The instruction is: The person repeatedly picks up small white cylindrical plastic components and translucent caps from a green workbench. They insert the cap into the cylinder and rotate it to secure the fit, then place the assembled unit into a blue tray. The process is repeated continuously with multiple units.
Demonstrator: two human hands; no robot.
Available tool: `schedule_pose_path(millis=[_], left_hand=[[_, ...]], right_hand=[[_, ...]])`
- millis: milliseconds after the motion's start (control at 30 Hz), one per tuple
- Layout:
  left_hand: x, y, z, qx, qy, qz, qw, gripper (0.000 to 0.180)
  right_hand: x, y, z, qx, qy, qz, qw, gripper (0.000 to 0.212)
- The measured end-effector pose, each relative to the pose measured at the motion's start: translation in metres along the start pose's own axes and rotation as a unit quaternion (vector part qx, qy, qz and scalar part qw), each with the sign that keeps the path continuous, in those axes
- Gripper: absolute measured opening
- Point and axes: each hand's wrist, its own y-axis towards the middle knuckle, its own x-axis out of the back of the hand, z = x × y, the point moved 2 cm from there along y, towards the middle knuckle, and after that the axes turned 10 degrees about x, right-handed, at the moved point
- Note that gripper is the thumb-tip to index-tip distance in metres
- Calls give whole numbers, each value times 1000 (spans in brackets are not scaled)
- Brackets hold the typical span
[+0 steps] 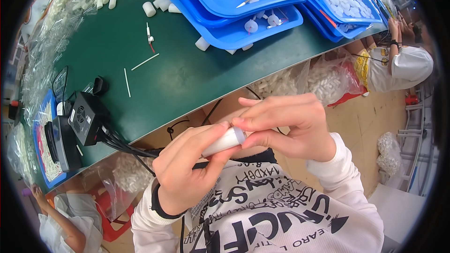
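Note:
My left hand (180,166) is wrapped round a white plastic cylinder (219,143), held tilted in front of my chest. At its right end sits a pale greyish round cap (239,136). The thumb and fingers of my right hand (293,124) pinch this cap from the right, close to the left fingertips. Both hands are off the near edge of the green table (187,86). On the table lie a small white part with a red wire (149,37) and two thin white sticks (127,83).
Stacked blue trays (225,42) hold round discs with wires; another blue tray (347,20) holds many white caps. White cylinders (149,9) lie at the back. A black box with cables (86,117) stands at left. Other people (398,65) work at both sides.

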Motion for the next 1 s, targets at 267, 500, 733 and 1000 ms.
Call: schedule_pose_path(millis=[267,500,733,1000], left_hand=[[-5,-5,2,-102,102,-14,989,33],[0,-5,6,50,-12,8,999,32],[0,-7,0,197,-161,85,963,31],[1,-10,1,145,8,106,984,33]], right_hand=[[-2,-6,-6,-58,7,22,998,19],[0,0,-1,-28,2,8,1000,25],[-2,-1,-4,36,-40,-12,998,24],[-3,-4,-10,-26,-25,28,999,18]])
